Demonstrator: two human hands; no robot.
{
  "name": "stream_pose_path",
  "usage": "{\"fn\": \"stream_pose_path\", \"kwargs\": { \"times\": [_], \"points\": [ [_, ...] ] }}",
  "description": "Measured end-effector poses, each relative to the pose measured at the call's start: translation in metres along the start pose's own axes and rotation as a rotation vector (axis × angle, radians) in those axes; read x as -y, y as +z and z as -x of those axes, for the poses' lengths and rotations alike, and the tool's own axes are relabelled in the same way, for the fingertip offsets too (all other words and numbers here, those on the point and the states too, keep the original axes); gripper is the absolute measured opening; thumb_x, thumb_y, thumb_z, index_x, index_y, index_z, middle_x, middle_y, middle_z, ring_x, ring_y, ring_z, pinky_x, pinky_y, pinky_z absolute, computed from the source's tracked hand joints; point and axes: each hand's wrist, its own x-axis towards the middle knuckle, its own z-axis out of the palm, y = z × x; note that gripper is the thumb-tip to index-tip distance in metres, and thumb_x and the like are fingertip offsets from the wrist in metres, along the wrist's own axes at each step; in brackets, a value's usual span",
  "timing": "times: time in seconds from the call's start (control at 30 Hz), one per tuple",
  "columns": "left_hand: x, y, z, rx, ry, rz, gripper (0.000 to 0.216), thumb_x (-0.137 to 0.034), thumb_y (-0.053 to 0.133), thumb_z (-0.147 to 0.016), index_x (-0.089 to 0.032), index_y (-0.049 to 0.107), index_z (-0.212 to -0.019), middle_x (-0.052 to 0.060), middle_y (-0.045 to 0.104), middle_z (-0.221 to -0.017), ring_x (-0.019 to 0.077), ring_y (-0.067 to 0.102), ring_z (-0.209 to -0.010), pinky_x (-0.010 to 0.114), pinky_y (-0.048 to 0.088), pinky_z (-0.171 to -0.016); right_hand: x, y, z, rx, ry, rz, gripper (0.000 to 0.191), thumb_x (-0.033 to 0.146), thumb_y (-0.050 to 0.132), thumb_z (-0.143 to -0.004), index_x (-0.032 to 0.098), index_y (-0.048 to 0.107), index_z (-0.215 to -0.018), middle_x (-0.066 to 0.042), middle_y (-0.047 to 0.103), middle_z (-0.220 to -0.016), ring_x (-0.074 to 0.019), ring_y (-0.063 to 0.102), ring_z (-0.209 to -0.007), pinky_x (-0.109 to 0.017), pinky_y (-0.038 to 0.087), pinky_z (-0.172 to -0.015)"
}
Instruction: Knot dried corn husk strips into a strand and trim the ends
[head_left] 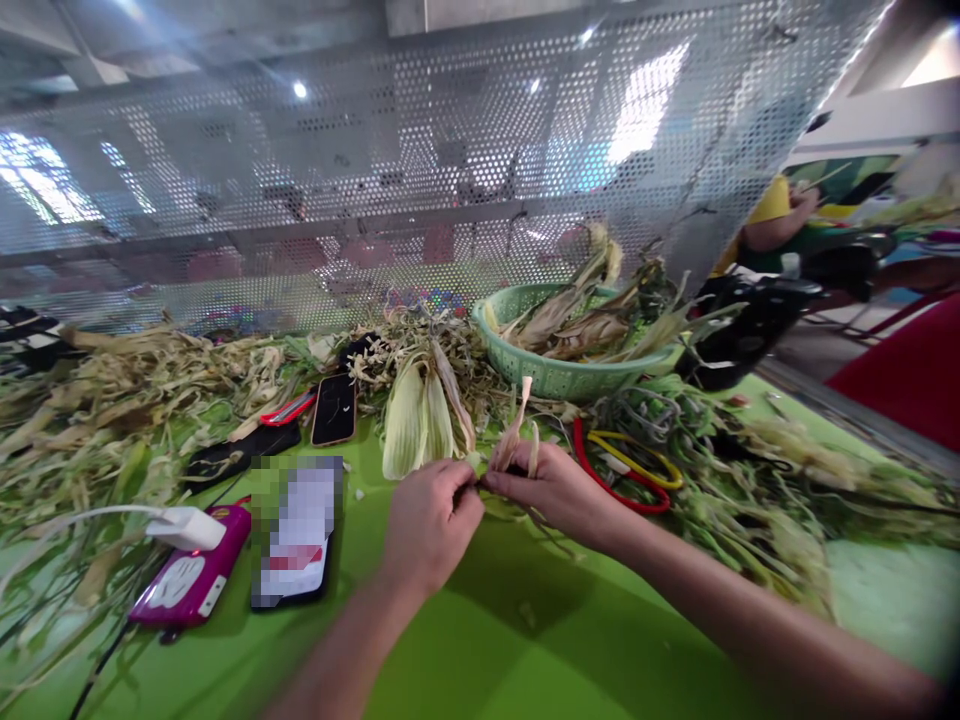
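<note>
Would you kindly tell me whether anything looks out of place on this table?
Yes: a white plug block rests on a purple device at the left, odd beside loose husk scraps. Husk leaves stick untidily past the rim of the green basket.

In front of me stood a grey perforated panel (450, 185); behind it I saw bright windows (41, 178).

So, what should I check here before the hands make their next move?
1. Strip held in the right hand: ok.
2. Left hand gripping something: cannot tell, its fingertips are partly hidden.
3. Basket upright, husks inside: ok.
4. Red loop well away from the right forearm: not ok, it lies close by.
5. Lit phone apart from the left hand: ok.
</note>
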Motion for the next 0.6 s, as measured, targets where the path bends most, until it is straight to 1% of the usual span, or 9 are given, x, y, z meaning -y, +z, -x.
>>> {"fn": "stream_pose_path", "kwargs": {
  "times": [0.23, 0.33, 0.5, 0.6],
  "points": [
    [-0.001, -0.004, 0.001, 0.005, -0.046, 0.065, 0.020, -0.015, 0.043, -0.081, -0.020, 0.043, -0.062, -0.001, 0.049, -0.063, 0.0140, 0.044, -0.061, 0.027, 0.023, -0.056, -0.002, -0.003, -0.001, 0.015, -0.008, -0.069, 0.028, 0.037, 0.057, -0.084, 0.016, 0.063, -0.066, 0.002, 0.051, -0.062, -0.0111, 0.045, -0.059, -0.023, 0.037, -0.055],
    [-0.001, -0.006, 0.000, 0.016, -0.058, 0.071, 0.019, -0.015, 0.043, -0.081, -0.019, 0.045, -0.062, -0.001, 0.050, -0.063, 0.0140, 0.044, -0.062, 0.026, 0.023, -0.056, 0.000, -0.004, 0.000, 0.013, -0.008, -0.083, 0.029, 0.038, 0.057, -0.084, 0.016, 0.061, -0.065, 0.001, 0.050, -0.063, -0.0114, 0.045, -0.061, -0.023, 0.037, -0.055],
    [-0.001, -0.009, -0.001, 0.057, -0.110, 0.131, 0.020, -0.020, 0.043, -0.083, -0.020, 0.047, -0.063, -0.002, 0.049, -0.061, 0.0138, 0.044, -0.058, 0.026, 0.024, -0.054, 0.004, -0.009, 0.001, -0.002, -0.006, -0.110, 0.022, 0.034, 0.060, -0.082, 0.017, 0.063, -0.069, 0.002, 0.051, -0.064, -0.0111, 0.047, -0.061, -0.023, 0.037, -0.057],
    [0.001, -0.010, -0.001, 0.053, -0.125, 0.141, 0.020, -0.019, 0.044, -0.081, -0.020, 0.048, -0.062, -0.002, 0.049, -0.059, 0.0137, 0.044, -0.057, 0.026, 0.024, -0.054, 0.005, -0.014, 0.000, -0.009, 0.004, -0.090, 0.024, 0.037, 0.060, -0.081, 0.017, 0.062, -0.067, 0.002, 0.050, -0.062, -0.0116, 0.047, -0.060, -0.023, 0.038, -0.057]
  ]
}}
